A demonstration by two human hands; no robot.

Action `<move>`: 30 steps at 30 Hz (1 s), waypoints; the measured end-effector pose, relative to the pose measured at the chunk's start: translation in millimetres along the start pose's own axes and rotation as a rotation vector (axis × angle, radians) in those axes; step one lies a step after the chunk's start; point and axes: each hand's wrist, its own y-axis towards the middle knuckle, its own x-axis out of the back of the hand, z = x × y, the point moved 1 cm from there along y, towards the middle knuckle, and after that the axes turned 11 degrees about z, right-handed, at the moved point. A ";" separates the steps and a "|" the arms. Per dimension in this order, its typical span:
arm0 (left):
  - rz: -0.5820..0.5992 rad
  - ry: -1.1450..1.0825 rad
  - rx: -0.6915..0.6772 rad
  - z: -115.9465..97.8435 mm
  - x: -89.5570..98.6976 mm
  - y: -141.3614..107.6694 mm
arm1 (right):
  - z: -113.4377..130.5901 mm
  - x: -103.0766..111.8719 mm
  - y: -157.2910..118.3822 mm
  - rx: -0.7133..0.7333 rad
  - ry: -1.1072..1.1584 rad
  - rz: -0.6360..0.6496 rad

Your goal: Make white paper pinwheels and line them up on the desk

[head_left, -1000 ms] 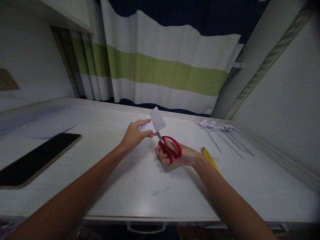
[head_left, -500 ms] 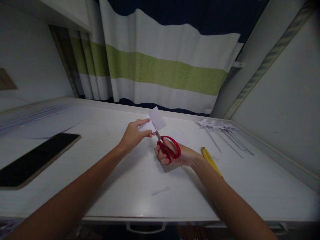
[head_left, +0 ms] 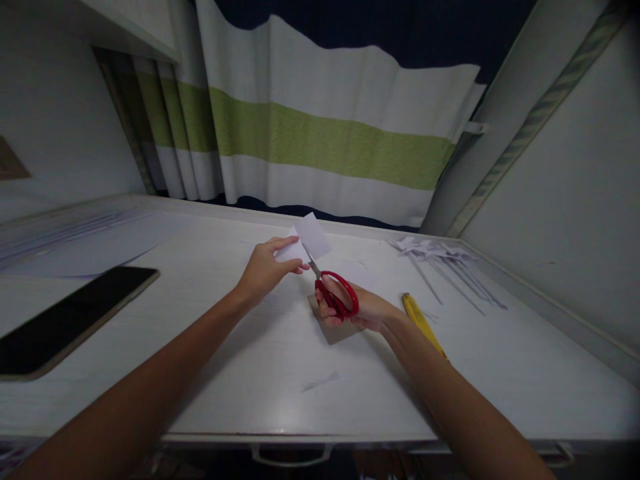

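Observation:
My left hand [head_left: 269,267] pinches a small piece of white paper [head_left: 314,236] between thumb and fingers, holding it above the desk. Red-handled scissors [head_left: 345,298] are in my right hand [head_left: 333,303], with fingers through the loops. Their blades reach into the paper, which is split along a cut line into two flaps. Under my right hand a flat grey-brown card [head_left: 333,333] lies on the desk, partly covered by the hand. Just right of my right wrist rests a yellow tool with a long slim body [head_left: 423,325], its near end hidden by the forearm.
A dark-screened tablet or phone [head_left: 75,320] lies at the left, before large white paper sheets [head_left: 125,247]. Several paper pieces on thin stems [head_left: 435,253] lie at the back right. A thin white scrap [head_left: 320,382] is near the front edge. A curtain [head_left: 325,133] hangs behind the desk.
The scissor handles have drawn closer together as the blades close on the paper. Both hands stay in nearly the same place.

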 end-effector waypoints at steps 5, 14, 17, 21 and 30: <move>0.009 -0.036 -0.015 1.4 -0.1 0.6 | -1.0 -0.2 1.1 0.014 -0.025 -0.005; -0.025 -0.027 -0.016 -0.4 0.1 0.1 | -3.1 2.5 1.4 0.054 -0.126 -0.006; -0.019 -0.026 -0.011 -1.6 0.0 0.0 | -2.8 3.0 1.0 0.057 -0.181 -0.028; -0.019 -0.018 -0.026 -1.6 0.4 0.4 | -2.9 2.9 0.9 0.077 -0.205 -0.048; -0.010 -0.072 -0.073 13.9 7.0 5.4 | 5.5 1.7 -3.8 0.032 -0.221 -0.050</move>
